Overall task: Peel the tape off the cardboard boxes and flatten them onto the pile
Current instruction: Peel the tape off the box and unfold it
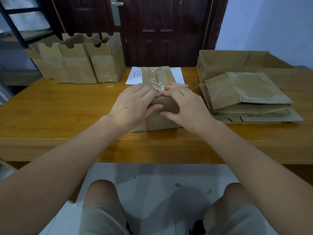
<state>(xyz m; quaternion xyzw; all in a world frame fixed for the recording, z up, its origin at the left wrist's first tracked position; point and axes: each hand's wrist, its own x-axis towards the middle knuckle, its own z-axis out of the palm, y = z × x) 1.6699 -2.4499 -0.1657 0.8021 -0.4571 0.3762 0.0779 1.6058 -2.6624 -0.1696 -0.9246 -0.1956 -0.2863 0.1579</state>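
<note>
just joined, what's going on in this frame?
A person seated at a wooden table is working on a taped cardboard box in front of them. Both the left hand and the right hand grip its near top edge, fingertips at the crinkled clear tape along the seam. The tape is still mostly on. A pile of flattened boxes lies to the right; upright open boxes stand at far left.

A plain room used for packing work: a wooden table (67, 106), a dark panelled door (160, 31) at the far wall, cardboard boxes (79, 61) far left, tiled floor (155, 180).
</note>
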